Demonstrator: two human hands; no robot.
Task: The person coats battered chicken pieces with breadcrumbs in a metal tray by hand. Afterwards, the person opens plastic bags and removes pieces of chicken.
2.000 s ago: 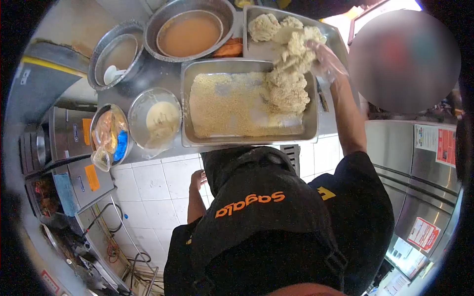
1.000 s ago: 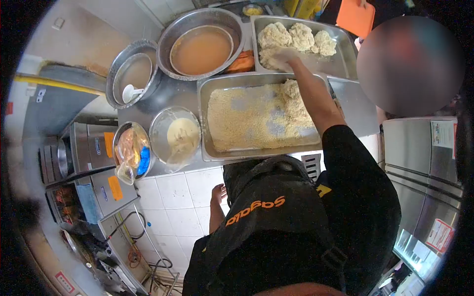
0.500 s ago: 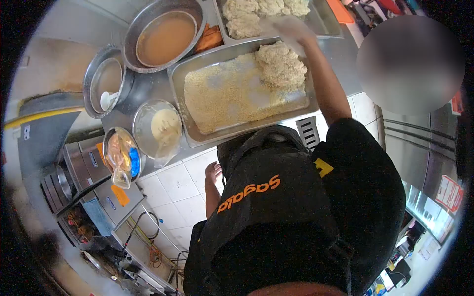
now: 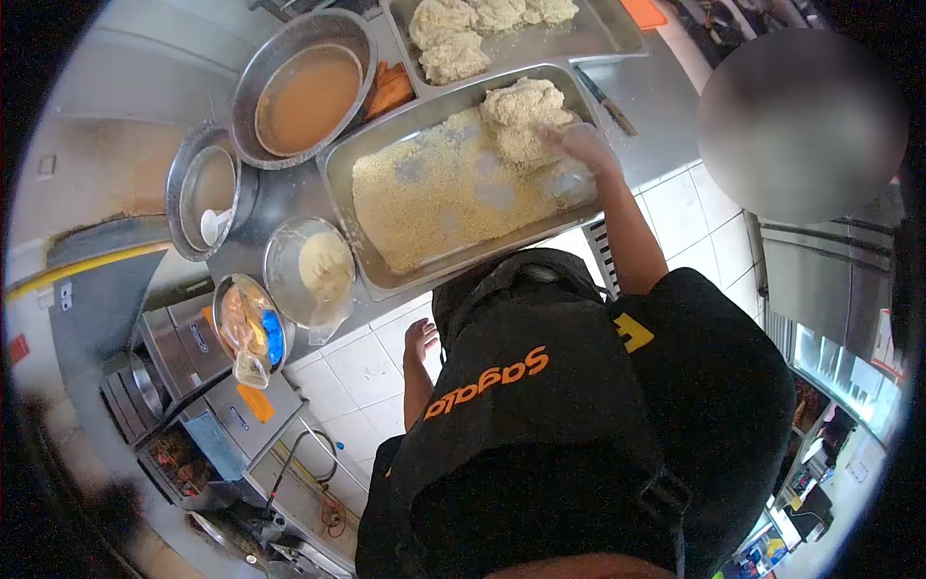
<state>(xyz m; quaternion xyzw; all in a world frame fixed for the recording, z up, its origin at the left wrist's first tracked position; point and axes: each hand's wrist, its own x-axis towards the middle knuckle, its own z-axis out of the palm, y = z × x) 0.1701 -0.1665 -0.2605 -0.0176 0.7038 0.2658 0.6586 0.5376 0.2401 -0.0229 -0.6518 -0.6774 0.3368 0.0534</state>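
Note:
My right hand is at the right end of a steel tray, its fingers closed on the near right edge of a crumb-coated piece. The piece looks pale and lumpy, and what lies under the coating is hidden. Loose yellowish crumbs cover much of the tray bottom, with bare metal showing in patches. Down beside my apron, my left hand hangs with loosely bent fingers apart and nothing in them.
A second tray behind holds several coated pieces. A knife lies right of the crumb tray. To the left stand a basin of brownish liquid, a bowl with a white scoop, a bowl of pale powder and a bowl of bags.
My right hand has come back from the far tray to the coated piece in the near tray. The knife, hidden before, now shows. The view has shifted slightly.

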